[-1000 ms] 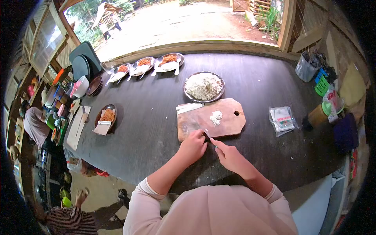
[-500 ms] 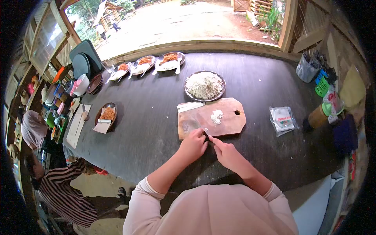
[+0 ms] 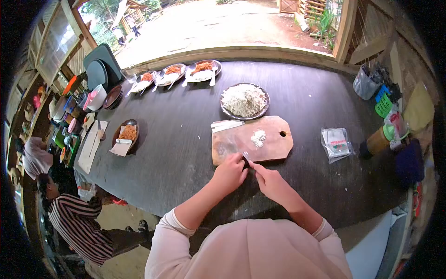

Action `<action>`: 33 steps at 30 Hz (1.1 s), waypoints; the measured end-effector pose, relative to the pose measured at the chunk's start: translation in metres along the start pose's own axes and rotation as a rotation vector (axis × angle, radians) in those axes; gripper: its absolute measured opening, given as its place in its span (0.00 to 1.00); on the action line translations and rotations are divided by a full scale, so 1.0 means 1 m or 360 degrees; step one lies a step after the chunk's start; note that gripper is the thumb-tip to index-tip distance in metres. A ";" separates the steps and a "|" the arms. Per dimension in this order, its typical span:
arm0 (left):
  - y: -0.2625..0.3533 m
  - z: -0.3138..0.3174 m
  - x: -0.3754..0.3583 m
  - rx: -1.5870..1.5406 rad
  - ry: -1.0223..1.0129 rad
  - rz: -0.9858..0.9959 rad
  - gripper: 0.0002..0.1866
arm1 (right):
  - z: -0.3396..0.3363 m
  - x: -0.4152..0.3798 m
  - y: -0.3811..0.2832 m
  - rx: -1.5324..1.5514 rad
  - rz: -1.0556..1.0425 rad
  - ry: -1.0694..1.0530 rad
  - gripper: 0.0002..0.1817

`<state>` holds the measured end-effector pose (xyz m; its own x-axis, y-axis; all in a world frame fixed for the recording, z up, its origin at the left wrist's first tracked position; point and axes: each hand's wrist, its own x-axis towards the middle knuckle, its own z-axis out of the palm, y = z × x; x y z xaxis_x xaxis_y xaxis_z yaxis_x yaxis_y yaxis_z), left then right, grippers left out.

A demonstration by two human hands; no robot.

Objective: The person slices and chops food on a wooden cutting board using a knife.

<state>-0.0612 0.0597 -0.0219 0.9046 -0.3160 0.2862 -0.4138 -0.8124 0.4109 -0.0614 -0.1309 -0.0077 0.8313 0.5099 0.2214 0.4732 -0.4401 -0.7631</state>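
Observation:
My left hand (image 3: pixel 229 171) is closed at the near edge of the wooden cutting board (image 3: pixel 275 149), fingers bent around a small white piece (image 3: pixel 245 155). Close beside it, my right hand (image 3: pixel 271 182) is closed with its index finger stretched forward along what looks like a knife (image 3: pixel 246 162), dark and mostly hidden between the hands. A little heap of white chopped bits (image 3: pixel 258 137) lies on the board. Long white pieces (image 3: pixel 227 125) rest along its far left edge. Behind the board stands a round plate (image 3: pixel 224 110) heaped with white shreds (image 3: pixel 244 99).
Three plates of food (image 3: pixel 202 70) line the far table edge. A dark bowl (image 3: pixel 134 144) with orange shreds stands left, near a knife (image 3: pixel 99 132) on a white board (image 3: pixel 87 160). A plastic packet (image 3: pixel 336 142) lies right. A person in stripes (image 3: pixel 79 228) sits at lower left.
My hands stay almost in place at the board's near edge. The whole view has shifted slightly. The person in stripes at left has straightened a little and drawn an arm in.

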 end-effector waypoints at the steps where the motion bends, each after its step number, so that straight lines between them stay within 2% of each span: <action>1: 0.000 0.001 0.000 -0.0002 -0.0010 0.0004 0.12 | 0.003 0.004 0.003 -0.0082 -0.0004 -0.0004 0.20; 6: -0.002 -0.001 0.000 0.0064 -0.0032 0.0038 0.12 | -0.005 -0.001 -0.010 -0.0060 0.0018 -0.0017 0.20; 9: 0.000 0.000 -0.001 0.0066 -0.0016 -0.0005 0.12 | -0.005 0.000 -0.010 -0.0031 0.0145 -0.0110 0.20; 11: 0.000 0.000 -0.001 0.0045 -0.0016 -0.0003 0.12 | 0.006 0.005 0.005 -0.0104 -0.0092 0.0041 0.20; 12: 0.000 0.000 -0.001 0.0027 -0.0006 -0.0002 0.12 | 0.005 0.003 0.003 -0.0102 -0.0089 0.0045 0.20; 15: 0.000 -0.002 0.000 0.0059 -0.0007 0.0008 0.12 | -0.005 0.000 -0.013 -0.0055 -0.0034 0.0000 0.20; 17: 0.002 -0.004 0.000 0.0089 -0.0006 -0.0007 0.12 | -0.010 -0.004 -0.021 -0.0087 0.0178 -0.0134 0.20; 18: 0.004 -0.005 0.000 0.0119 -0.0025 -0.0019 0.12 | -0.008 -0.001 -0.017 -0.0088 0.0179 -0.0138 0.20; 20: 0.002 -0.004 -0.001 0.0126 -0.0037 -0.0011 0.12 | 0.002 0.004 -0.004 -0.0137 -0.0006 0.0001 0.19; 24: 0.000 -0.004 0.000 0.0118 -0.0005 0.0048 0.13 | 0.002 0.002 -0.008 -0.0084 -0.0043 0.0036 0.20; 27: 0.002 -0.004 0.000 0.0134 -0.0033 -0.0006 0.13 | -0.002 0.000 -0.007 -0.0098 0.0080 -0.0073 0.20; 29: 0.002 -0.005 0.000 0.0108 -0.0046 -0.0011 0.13 | 0.005 0.004 0.004 -0.0111 -0.0055 0.0003 0.21; 33: -0.003 -0.003 0.000 0.0113 0.0013 0.0083 0.13 | 0.006 0.003 0.001 -0.0139 -0.0090 0.0021 0.22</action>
<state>-0.0601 0.0632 -0.0204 0.8810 -0.3549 0.3128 -0.4517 -0.8276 0.3332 -0.0603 -0.1255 -0.0120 0.8061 0.5262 0.2708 0.5424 -0.4740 -0.6936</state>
